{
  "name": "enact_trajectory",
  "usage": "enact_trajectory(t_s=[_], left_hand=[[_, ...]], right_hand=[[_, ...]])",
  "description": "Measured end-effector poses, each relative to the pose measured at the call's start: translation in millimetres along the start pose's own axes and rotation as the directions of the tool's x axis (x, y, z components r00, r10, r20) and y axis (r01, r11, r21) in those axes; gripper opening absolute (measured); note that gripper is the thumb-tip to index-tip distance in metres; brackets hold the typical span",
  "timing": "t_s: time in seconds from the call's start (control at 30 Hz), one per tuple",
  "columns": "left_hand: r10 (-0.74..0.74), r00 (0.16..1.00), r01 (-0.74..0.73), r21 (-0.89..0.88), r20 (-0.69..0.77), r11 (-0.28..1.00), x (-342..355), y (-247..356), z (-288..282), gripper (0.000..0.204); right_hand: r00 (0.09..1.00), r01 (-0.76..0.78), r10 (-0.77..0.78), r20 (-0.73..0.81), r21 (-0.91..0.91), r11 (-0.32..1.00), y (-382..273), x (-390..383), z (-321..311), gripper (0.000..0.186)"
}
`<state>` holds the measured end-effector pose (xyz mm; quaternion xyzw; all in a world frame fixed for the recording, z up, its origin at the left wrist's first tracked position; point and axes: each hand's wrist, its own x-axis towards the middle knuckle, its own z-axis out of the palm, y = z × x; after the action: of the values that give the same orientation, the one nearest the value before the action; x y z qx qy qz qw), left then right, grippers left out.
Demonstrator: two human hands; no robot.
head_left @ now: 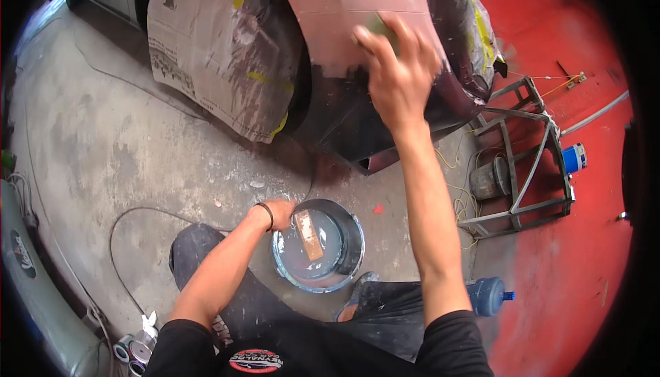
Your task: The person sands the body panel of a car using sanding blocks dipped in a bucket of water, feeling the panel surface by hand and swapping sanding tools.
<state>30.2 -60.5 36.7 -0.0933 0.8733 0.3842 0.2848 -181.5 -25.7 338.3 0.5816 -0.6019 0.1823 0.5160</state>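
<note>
My right hand (403, 71) is pressed to a car's body panel (330, 2), its fingers curled over a small greenish pad (378, 25), blurred by motion and mostly covered. The panel is dull pinkish above and dark purple lower down. My left hand (280, 213) is closed at the upper left rim of a round dark bucket (354, 236) that stands on the floor between my legs. What its fingers grip is hidden. Cloudy water fills the bottom of the bucket, and a flat tan block (309, 236) with whitish patches lies in it.
Newspaper and yellow tape cover the car's wheel (220, 54). To the right stand a metal frame (519, 157), a grey bucket (489, 179) and a blue can (573, 158). A blue water jug (488, 296) lies near my right arm. A dark hose (137, 211) crosses the concrete at left.
</note>
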Motion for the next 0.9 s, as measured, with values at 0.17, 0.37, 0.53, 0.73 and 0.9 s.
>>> enact_trajectory(t_s=[0.17, 0.37, 0.53, 0.73, 0.9], left_hand=[[0.017, 1.0, -0.017, -0.026, -0.011, 1.0, 0, 3, 0, 0.079], [0.126, 0.991, -0.119, 0.12, -0.053, 0.986, 42, -4, 1, 0.062], [0.146, 0.986, -0.135, 0.131, -0.079, 0.982, 49, 0, -3, 0.063], [0.09, 0.996, -0.088, 0.108, -0.008, 0.99, 23, 6, 6, 0.08], [-0.001, 0.999, 0.001, -0.016, 0.046, 1.0, 17, 0, 6, 0.089]], right_hand=[[0.987, -0.142, 0.141, -0.077, 0.001, 0.99, 26, -46, -33, 0.035], [0.996, -0.08, 0.08, -0.032, -0.007, 0.997, 24, 34, -8, 0.039], [0.964, -0.256, 0.255, -0.076, 0.01, 0.967, 38, -46, -44, 0.034], [0.975, -0.221, 0.22, 0.02, 0.043, 0.974, 28, 9, -29, 0.037], [0.962, -0.272, 0.272, 0.02, 0.117, 0.955, 43, -39, -50, 0.042]])
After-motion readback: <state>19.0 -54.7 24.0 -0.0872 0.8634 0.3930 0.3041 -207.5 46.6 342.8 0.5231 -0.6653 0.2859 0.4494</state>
